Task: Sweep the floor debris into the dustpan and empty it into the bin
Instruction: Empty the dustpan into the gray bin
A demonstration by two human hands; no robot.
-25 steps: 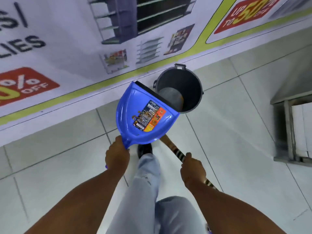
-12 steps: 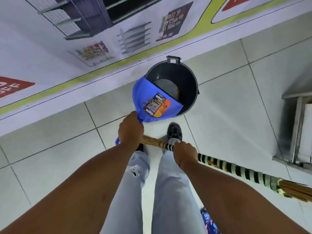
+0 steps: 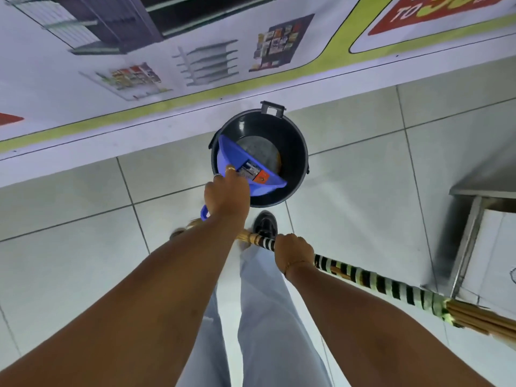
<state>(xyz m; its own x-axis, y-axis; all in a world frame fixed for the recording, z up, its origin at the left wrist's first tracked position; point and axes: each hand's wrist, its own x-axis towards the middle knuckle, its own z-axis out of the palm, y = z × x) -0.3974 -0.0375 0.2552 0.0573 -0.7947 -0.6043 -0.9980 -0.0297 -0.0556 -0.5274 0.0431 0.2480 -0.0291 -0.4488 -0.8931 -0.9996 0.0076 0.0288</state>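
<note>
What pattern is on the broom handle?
Black and pale green stripes on the broom handle, gripped by the right hand; head view.

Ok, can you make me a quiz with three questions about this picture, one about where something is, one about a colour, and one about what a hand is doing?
1. Where is the front of the dustpan?
A. Flat on the floor
B. Inside the mouth of the bin
C. On the metal stand

2. What colour is the dustpan?
A. Red
B. Green
C. Blue

3. What is the right hand doing?
A. Gripping the striped broom handle
B. Hanging empty
C. Touching the bin

Answers:
1 B: the pan tips inside the black rim.
2 C: its plastic is bright blue.
3 A: its fingers are closed round the handle, while the left hand holds the dustpan.
</note>
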